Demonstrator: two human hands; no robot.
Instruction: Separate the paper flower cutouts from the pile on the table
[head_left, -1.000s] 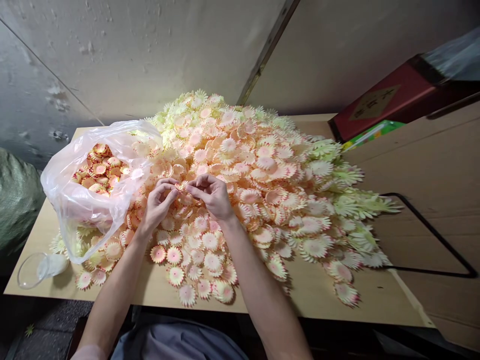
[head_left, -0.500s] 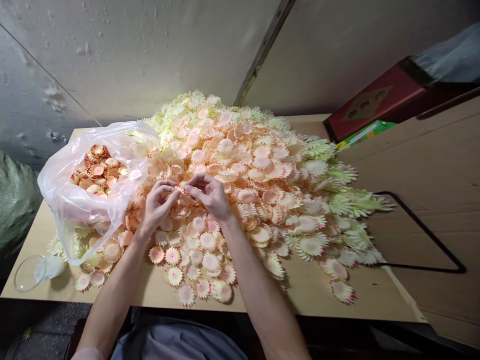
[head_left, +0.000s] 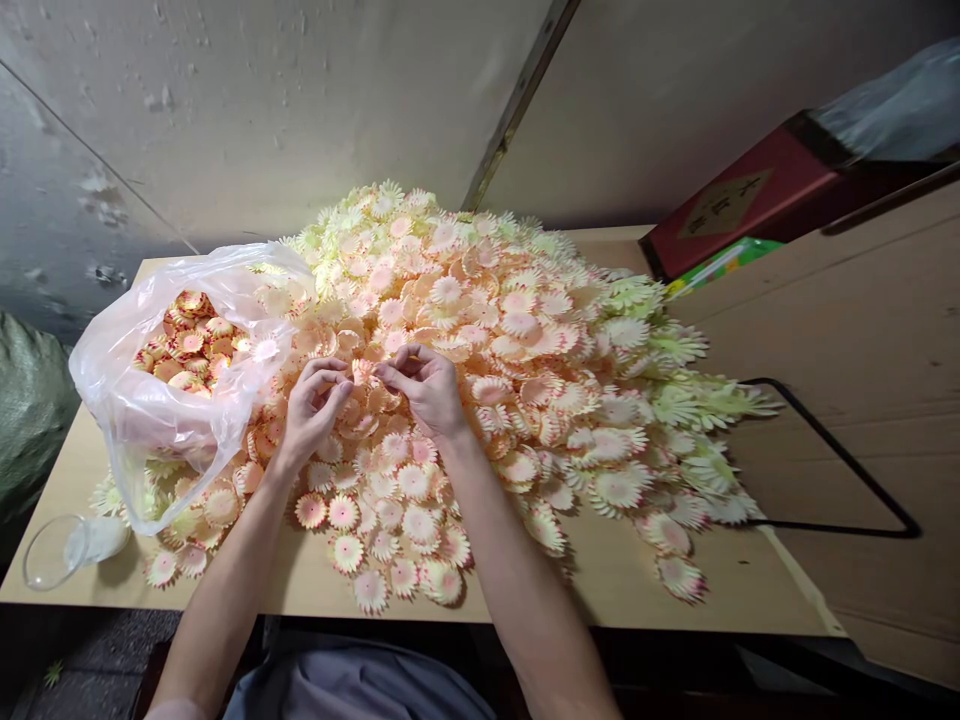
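Note:
A small pink and cream petal disc, an artificial flower piece (head_left: 364, 371), is between the fingertips of my two hands above the pile. My left hand (head_left: 316, 400) pinches at its left edge, thumb and forefinger drawn together. From the other side my right hand (head_left: 429, 392) grips it between thumb and forefinger, the other fingers curled. Under and around both hands spreads a large heap of similar petal discs (head_left: 517, 325), pale pink, cream and greenish. Left of my left hand, a translucent plastic bag (head_left: 124, 400) stands open with red-edged yellow discs (head_left: 196, 342) inside.
A clear cup (head_left: 56, 552) lies on its side at the left front of the wooden table (head_left: 750, 600). On the right are cardboard (head_left: 847, 350), a bent black metal bar (head_left: 840, 445) and a red box (head_left: 742, 205). A wall (head_left: 300, 110) closes off the back.
My fingertips have moved slightly apart, and the petal disc between them shows more of its face. The whole view has shifted a little.

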